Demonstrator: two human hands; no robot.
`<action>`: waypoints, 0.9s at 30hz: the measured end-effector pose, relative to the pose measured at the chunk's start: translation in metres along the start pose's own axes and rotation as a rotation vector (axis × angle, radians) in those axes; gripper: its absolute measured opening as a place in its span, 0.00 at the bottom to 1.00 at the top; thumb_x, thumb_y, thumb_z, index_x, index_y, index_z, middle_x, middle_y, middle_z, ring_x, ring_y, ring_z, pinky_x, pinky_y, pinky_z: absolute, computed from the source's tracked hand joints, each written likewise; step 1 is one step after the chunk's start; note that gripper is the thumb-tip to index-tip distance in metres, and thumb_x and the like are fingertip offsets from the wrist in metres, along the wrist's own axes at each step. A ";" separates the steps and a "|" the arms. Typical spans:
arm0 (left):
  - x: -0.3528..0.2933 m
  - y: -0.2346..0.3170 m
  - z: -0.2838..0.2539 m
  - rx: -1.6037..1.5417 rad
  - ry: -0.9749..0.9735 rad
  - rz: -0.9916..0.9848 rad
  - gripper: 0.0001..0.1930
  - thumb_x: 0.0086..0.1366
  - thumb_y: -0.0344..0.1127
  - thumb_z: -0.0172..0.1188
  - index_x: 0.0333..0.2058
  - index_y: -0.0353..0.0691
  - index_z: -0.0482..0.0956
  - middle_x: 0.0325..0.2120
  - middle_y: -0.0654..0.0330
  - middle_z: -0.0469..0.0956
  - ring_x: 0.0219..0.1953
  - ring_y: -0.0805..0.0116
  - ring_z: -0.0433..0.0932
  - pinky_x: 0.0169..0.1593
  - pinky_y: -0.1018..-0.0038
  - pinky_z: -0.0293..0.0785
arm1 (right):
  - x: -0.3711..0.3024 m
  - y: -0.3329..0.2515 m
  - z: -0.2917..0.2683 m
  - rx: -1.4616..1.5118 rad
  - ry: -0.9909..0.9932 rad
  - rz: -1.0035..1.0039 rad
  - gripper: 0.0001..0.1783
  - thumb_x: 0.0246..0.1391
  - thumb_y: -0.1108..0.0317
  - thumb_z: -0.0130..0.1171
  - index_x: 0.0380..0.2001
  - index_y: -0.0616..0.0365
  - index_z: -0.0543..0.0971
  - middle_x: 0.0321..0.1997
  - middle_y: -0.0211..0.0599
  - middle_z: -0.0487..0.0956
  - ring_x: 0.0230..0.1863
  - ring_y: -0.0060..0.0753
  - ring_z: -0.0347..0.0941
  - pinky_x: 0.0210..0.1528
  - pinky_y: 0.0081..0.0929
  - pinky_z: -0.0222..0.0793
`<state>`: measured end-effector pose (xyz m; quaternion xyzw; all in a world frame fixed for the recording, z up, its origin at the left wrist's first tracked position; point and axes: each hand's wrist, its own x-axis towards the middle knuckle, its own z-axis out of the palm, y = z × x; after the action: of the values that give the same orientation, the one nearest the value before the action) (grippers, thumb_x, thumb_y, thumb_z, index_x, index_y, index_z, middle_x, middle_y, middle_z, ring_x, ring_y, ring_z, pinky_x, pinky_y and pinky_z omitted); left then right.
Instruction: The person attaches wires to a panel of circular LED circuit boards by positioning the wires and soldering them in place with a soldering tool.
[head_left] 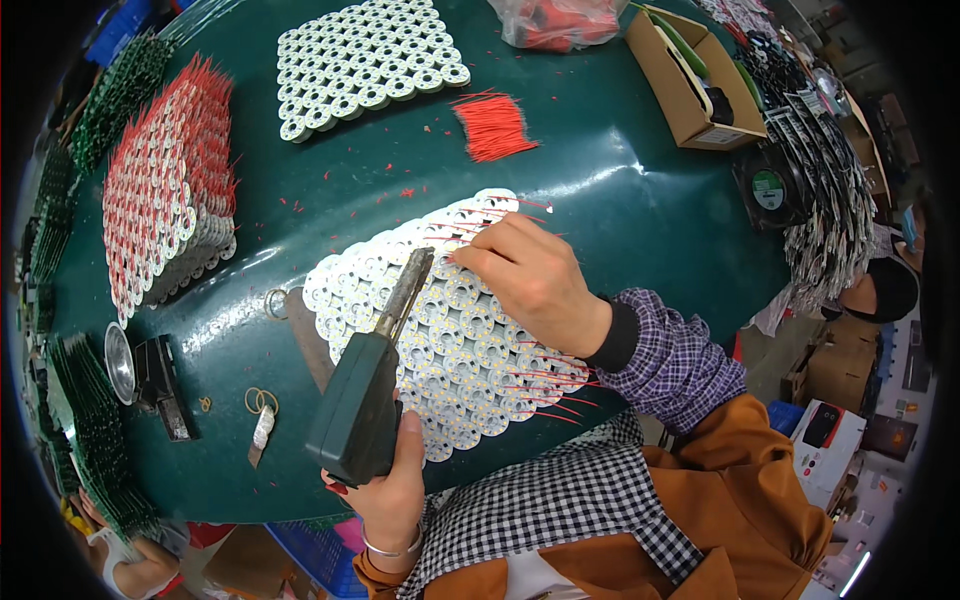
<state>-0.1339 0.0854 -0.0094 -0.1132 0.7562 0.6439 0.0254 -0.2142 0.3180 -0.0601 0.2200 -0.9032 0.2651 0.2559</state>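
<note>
My left hand [388, 488] is wrapped round the grip of a dark green soldering gun [352, 405], whose long metal tip points up at the panel. Under the tip lies a panel of round white LED boards [455, 375] joined in rows. My right hand [535, 275] is pinched close over the panel's upper part, beside the metal tip; a bit of red wire seems to show at its fingertips. Short red wires [545, 385] stick out from boards along the panel's right edge, and more lie at its top, partly hidden by my right hand.
Beyond the panel lie a bundle of red wires [497, 127] and a stack of white round-board panels [365, 65]. At left stands a wired stack [165, 190]. A cardboard box [690, 85], a solder reel [770, 188], a metal dish [120, 362] and a wire ring [262, 400] sit around the green table [640, 235].
</note>
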 end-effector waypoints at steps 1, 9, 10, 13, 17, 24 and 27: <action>0.000 0.001 0.000 0.013 -0.001 -0.019 0.15 0.57 0.21 0.67 0.44 0.27 0.80 0.38 0.55 0.83 0.34 0.72 0.80 0.38 0.76 0.76 | 0.000 0.000 0.000 0.001 0.000 0.001 0.12 0.42 0.79 0.63 0.35 0.61 0.82 0.32 0.34 0.76 0.32 0.35 0.74 0.33 0.30 0.73; 0.001 -0.001 0.001 0.020 -0.026 -0.065 0.13 0.57 0.23 0.68 0.41 0.28 0.81 0.35 0.57 0.83 0.33 0.72 0.80 0.38 0.76 0.76 | 0.003 -0.003 -0.002 0.027 -0.036 -0.002 0.09 0.45 0.77 0.56 0.33 0.61 0.77 0.32 0.36 0.72 0.36 0.37 0.72 0.38 0.32 0.72; 0.002 -0.003 0.001 0.027 -0.032 -0.060 0.12 0.57 0.23 0.68 0.40 0.28 0.81 0.34 0.57 0.83 0.33 0.73 0.80 0.37 0.76 0.76 | 0.003 -0.003 -0.002 0.027 -0.037 -0.001 0.09 0.45 0.77 0.56 0.33 0.61 0.77 0.32 0.36 0.72 0.36 0.37 0.72 0.38 0.32 0.72; 0.003 -0.003 0.002 0.019 -0.033 -0.054 0.11 0.57 0.23 0.69 0.39 0.29 0.80 0.33 0.58 0.82 0.32 0.73 0.79 0.36 0.76 0.75 | 0.002 -0.003 -0.001 0.029 -0.039 0.003 0.08 0.45 0.77 0.57 0.32 0.61 0.77 0.31 0.36 0.72 0.36 0.38 0.72 0.39 0.32 0.71; 0.002 -0.008 0.000 0.040 -0.031 -0.026 0.11 0.56 0.22 0.69 0.38 0.29 0.80 0.32 0.59 0.81 0.30 0.74 0.78 0.35 0.76 0.74 | 0.003 -0.003 -0.001 0.027 -0.047 0.012 0.08 0.45 0.77 0.57 0.32 0.62 0.77 0.31 0.36 0.72 0.36 0.38 0.72 0.39 0.32 0.71; -0.007 -0.010 -0.005 0.075 -0.002 0.014 0.13 0.57 0.21 0.68 0.41 0.29 0.79 0.31 0.60 0.80 0.27 0.74 0.76 0.31 0.77 0.73 | 0.003 -0.005 0.000 0.011 -0.024 0.003 0.09 0.44 0.77 0.57 0.32 0.62 0.78 0.31 0.36 0.72 0.36 0.37 0.72 0.38 0.32 0.71; -0.011 0.004 -0.003 -0.074 0.044 -0.055 0.20 0.59 0.19 0.66 0.50 0.27 0.74 0.35 0.56 0.81 0.23 0.75 0.75 0.25 0.79 0.71 | 0.002 -0.007 0.001 -0.010 -0.026 0.030 0.08 0.44 0.76 0.58 0.32 0.62 0.78 0.30 0.36 0.72 0.35 0.37 0.72 0.37 0.31 0.71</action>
<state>-0.1236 0.0845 -0.0031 -0.1487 0.7290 0.6678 0.0223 -0.2125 0.3119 -0.0572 0.2084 -0.9110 0.2618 0.2412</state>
